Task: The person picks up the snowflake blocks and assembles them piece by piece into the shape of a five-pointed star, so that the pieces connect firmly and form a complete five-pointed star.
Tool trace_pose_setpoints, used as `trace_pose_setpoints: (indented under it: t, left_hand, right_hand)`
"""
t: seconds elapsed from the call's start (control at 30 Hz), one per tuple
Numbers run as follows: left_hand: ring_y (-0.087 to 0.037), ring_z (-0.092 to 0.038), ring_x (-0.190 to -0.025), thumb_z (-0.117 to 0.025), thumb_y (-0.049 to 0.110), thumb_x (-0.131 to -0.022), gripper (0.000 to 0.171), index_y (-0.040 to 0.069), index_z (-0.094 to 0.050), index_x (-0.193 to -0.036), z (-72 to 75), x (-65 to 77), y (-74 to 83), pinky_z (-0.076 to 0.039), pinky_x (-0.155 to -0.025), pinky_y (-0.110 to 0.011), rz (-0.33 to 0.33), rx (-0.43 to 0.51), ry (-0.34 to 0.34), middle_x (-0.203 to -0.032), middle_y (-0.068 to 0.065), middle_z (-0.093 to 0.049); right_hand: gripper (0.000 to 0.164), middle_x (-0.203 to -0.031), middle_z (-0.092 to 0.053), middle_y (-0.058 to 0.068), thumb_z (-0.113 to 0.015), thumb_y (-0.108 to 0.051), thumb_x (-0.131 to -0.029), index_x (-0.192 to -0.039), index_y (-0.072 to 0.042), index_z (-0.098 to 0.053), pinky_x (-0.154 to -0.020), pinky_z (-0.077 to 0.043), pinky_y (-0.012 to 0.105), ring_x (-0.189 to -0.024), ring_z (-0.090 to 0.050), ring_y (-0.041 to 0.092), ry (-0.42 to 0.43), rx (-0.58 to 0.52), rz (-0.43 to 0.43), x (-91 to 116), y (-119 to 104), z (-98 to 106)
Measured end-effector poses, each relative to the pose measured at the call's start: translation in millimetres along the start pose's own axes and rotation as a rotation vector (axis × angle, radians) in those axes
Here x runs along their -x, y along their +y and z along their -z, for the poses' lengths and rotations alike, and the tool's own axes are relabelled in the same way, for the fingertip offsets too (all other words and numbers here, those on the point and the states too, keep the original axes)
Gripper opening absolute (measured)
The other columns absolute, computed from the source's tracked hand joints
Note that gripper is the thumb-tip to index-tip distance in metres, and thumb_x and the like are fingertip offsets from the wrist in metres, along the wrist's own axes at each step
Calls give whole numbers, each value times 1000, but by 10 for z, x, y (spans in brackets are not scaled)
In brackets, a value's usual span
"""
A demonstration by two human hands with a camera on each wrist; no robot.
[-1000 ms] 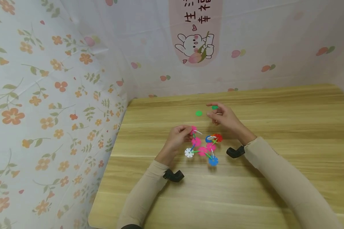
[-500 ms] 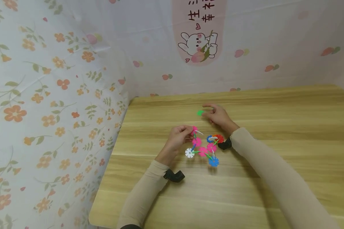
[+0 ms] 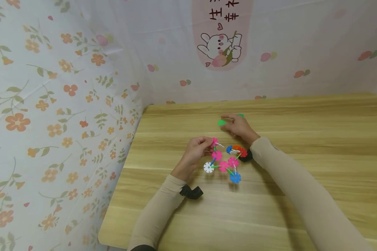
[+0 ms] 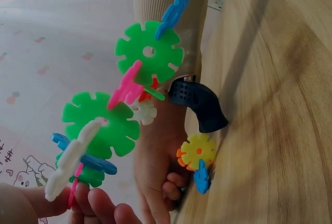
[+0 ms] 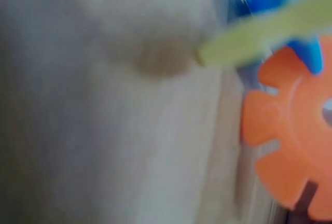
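My left hand (image 3: 193,150) pinches a pink notched disc (image 3: 215,142) at one end of a linked chain of flower-shaped plastic discs. Several colours make up the chain, with a white disc (image 3: 208,167), a blue disc (image 3: 235,177) and a red disc (image 3: 243,152) facing up. In the left wrist view, the fingertips (image 4: 85,198) hold it beside a white disc seen edge-on (image 4: 72,159). Over the back of the table, my right hand (image 3: 238,126) has its thumb and index finger spread at a loose green disc (image 3: 221,122), partly covering it.
A second green disc (image 3: 241,115) lies behind the right hand. Black wrist mounts (image 3: 191,192) hang below both cuffs. The chain's orange disc (image 5: 290,130) is close to the right wrist camera. A patterned cloth (image 3: 163,76) stands along the table's back edge.
My right hand has moved left from beside the second green disc to the nearer one. The left hand keeps its pinch on the chain. The head view has shifted slightly.
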State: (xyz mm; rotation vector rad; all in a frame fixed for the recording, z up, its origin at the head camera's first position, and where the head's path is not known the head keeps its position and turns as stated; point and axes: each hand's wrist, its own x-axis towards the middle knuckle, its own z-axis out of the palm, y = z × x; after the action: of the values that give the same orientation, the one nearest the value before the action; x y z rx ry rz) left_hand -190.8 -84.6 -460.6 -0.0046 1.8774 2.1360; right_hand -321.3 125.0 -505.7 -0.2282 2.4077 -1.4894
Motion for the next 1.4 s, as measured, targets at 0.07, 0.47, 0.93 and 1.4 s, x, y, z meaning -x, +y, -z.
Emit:
trace_pose_setpoints:
  t: [0.07,0.47,0.93,1.4]
  left_hand:
    - [-14,-62,-70,-57,13,-103,18,-2,-67,-99,-10,8,-3,-54,-69,-27,-3,-3,-6,-79,-5,-64]
    - [-13,-63,-71,-56,12,-103,18,-2,-65,-100,-46,9,1,-55,-69,-27,-9,-1,-7,-80,-5,-64]
    - [-14,-63,-73,-55,12,-104,17,-2,-64,-103,-37,37,45,-56,-72,-28,-15,-20,7,-82,-5,-63]
    - [-12,-62,-69,-57,6,-102,10,-2,-63,-99,-165,-30,22,-55,-67,-25,-27,24,18,-76,-4,-64]
  right_hand:
    - [57,-52,-48,2,-74,-25,-92,-145,-16,-54,-40,-37,27,-39,-41,13,4,41,-6,-10,0,1]
    - [40,-57,-53,3,-72,-21,-92,-127,-7,-60,-44,-37,27,-42,-45,14,27,156,-18,73,-35,50]
    - [24,-95,-68,14,-70,-10,-89,-109,-11,-58,-76,-51,44,-83,-63,28,53,399,221,452,65,113]
    - [30,-94,-73,17,-70,-18,-95,-122,-7,-64,-65,-51,35,-82,-67,26,-74,-113,124,1149,-165,343]
